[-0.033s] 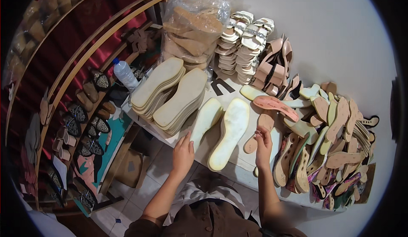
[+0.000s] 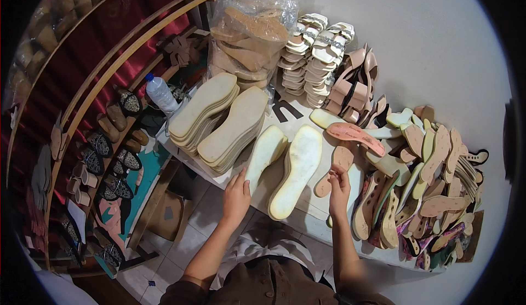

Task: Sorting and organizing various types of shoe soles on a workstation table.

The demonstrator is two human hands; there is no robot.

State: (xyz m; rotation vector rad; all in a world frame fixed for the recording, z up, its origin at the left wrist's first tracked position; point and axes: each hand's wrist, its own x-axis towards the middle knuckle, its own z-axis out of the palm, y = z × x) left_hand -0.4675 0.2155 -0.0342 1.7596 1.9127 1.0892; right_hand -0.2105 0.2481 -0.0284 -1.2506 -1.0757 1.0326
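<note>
My left hand [image 2: 237,196] grips the near end of a pale cream shoe sole [image 2: 267,149], its fingers against the side edge. Just right of that sole, a matching pile of soles [image 2: 298,165] lies with its rounded near end over the table edge. My right hand [image 2: 339,191] is raised with curled fingers pinched together beside a tan insole [image 2: 342,158]; whatever is between the fingertips, if anything, is hidden. Beyond my left hand, two tall stacks of beige soles [image 2: 233,127] stand side by side.
A heap of mixed insoles [image 2: 438,195] covers the table's right end. At the back are bagged wedge soles [image 2: 246,42], stacked white sandals [image 2: 326,47] and pink heeled shoes [image 2: 353,86]. On the left, a wooden rack [image 2: 82,130] holds shoe parts near a water bottle [image 2: 160,94].
</note>
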